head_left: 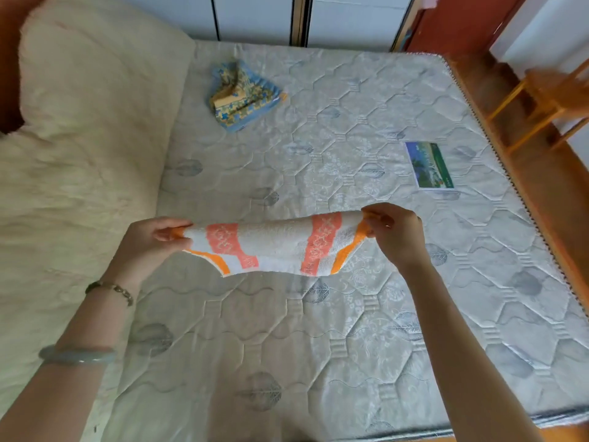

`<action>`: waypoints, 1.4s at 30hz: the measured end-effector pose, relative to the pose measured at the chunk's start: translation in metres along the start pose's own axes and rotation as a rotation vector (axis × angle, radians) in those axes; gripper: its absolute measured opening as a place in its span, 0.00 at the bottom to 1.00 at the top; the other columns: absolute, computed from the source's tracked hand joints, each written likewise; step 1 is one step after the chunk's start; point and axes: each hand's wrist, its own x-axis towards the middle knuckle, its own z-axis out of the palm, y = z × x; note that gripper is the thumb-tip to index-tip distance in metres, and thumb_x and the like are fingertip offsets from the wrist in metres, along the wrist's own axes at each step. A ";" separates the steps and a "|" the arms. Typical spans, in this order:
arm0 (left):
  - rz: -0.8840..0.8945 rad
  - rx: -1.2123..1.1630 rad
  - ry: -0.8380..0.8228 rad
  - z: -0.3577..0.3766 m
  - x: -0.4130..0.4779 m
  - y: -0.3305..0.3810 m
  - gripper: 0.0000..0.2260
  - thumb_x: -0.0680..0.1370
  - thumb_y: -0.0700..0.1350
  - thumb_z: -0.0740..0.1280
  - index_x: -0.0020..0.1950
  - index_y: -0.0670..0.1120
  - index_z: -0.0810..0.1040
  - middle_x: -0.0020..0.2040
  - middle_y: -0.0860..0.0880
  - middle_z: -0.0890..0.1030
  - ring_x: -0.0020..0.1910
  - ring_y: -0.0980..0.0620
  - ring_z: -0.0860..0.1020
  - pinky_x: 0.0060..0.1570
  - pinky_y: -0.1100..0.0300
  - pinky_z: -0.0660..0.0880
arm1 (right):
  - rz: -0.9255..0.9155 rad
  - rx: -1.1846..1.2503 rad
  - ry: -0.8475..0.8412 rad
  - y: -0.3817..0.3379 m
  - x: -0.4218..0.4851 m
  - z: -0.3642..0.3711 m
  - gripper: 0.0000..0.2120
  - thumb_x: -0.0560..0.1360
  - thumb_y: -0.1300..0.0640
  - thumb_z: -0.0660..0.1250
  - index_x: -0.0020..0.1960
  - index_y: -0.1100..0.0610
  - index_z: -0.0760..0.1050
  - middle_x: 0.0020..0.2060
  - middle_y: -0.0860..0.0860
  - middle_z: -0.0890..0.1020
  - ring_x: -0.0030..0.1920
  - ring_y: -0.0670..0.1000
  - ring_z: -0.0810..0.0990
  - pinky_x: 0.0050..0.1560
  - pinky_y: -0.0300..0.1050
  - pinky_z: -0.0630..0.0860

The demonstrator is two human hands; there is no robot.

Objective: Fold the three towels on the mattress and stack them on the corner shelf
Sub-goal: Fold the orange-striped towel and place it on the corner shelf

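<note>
- L hand (153, 240) pinches one short end of the white towel (274, 247) (orange trim, coral bands). Thumb & fingers are curled onto the cloth.
- R hand (395, 234) pinches the opp. end, fingertips bunched on the orange edge.
- The towel is stretched between the 2 grips, folded over along its top. Its lower edge sags below hand level. It is held up over the mattress (318, 330), clear of it.
- Beyond the L grip, well apart: a blue/yellow patterned towel (243, 95) lies crumpled on the mattress.
- Beyond the R grip, slightly outward: a rectangular printed label (428, 164) lies flat on the mattress.
- Outward of the L grip: a cream quilt (79, 154) covers that side of the bed.
- Far past the R grip, off the mattress edge: a wooden frame (541, 100), blurred, maybe a small shelf or stool.
- L wrist, behind the grip: a thin chain bracelet (111, 290), and lower on the forearm a pale green bangle (76, 355).
</note>
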 end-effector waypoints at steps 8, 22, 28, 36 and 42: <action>-0.015 -0.046 0.183 0.003 0.032 0.042 0.18 0.64 0.36 0.77 0.53 0.42 0.82 0.40 0.49 0.82 0.39 0.57 0.78 0.42 0.71 0.74 | -0.033 0.020 0.037 -0.022 0.017 -0.027 0.10 0.71 0.65 0.67 0.48 0.54 0.82 0.33 0.39 0.79 0.32 0.36 0.77 0.43 0.34 0.75; 0.133 0.316 0.401 0.028 0.071 0.023 0.08 0.68 0.44 0.76 0.42 0.41 0.84 0.38 0.41 0.80 0.41 0.44 0.78 0.42 0.60 0.69 | -0.009 0.022 0.065 -0.008 0.057 0.009 0.09 0.72 0.67 0.64 0.47 0.59 0.81 0.42 0.55 0.84 0.43 0.55 0.82 0.49 0.50 0.78; 0.314 0.280 0.329 0.021 0.063 0.005 0.08 0.66 0.41 0.77 0.38 0.52 0.81 0.43 0.58 0.77 0.41 0.68 0.74 0.41 0.73 0.68 | 0.039 0.060 0.064 0.016 0.053 0.017 0.07 0.73 0.68 0.63 0.47 0.60 0.78 0.39 0.53 0.81 0.44 0.56 0.80 0.47 0.47 0.76; 0.108 0.475 0.051 0.045 -0.007 -0.091 0.07 0.64 0.40 0.79 0.36 0.42 0.82 0.35 0.50 0.83 0.37 0.50 0.79 0.36 0.59 0.70 | 0.197 -0.043 -0.125 0.092 -0.035 0.062 0.08 0.75 0.67 0.62 0.49 0.61 0.79 0.43 0.53 0.80 0.43 0.50 0.75 0.41 0.37 0.65; -0.225 0.564 -0.267 0.074 -0.087 -0.192 0.13 0.64 0.43 0.79 0.30 0.47 0.75 0.27 0.51 0.73 0.30 0.50 0.72 0.29 0.59 0.63 | 0.389 -0.238 -0.470 0.179 -0.144 0.108 0.09 0.74 0.68 0.64 0.47 0.57 0.81 0.41 0.54 0.82 0.45 0.55 0.79 0.42 0.41 0.68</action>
